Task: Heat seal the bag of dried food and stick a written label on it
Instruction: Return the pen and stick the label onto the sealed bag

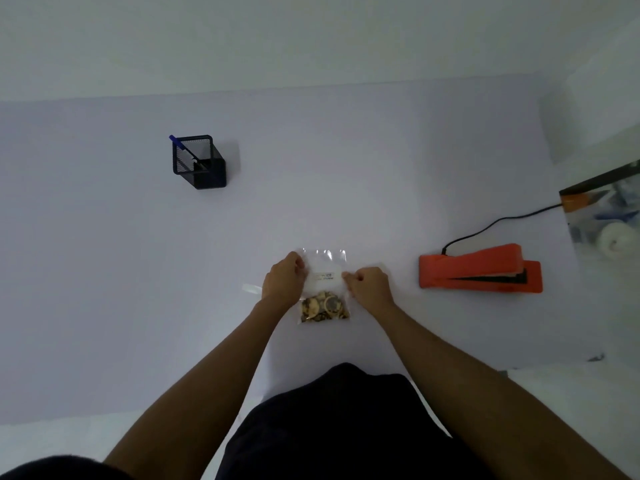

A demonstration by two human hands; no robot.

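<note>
Both your hands pinch the clear bag of dried food (pixel 324 289): left hand (pixel 284 280) curled on its left edge, right hand (pixel 369 285) curled on its right, beside the label (pixel 325 275).

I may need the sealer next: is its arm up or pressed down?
Up. The orange heat sealer shows a dark wedge-shaped gap between arm and base, and nothing lies in it.

Label (pixel 325 275) on bag (pixel 323 289): print too small to read

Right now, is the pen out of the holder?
No, the blue pen stands in the black mesh holder, far from both hands on the bag.
</note>
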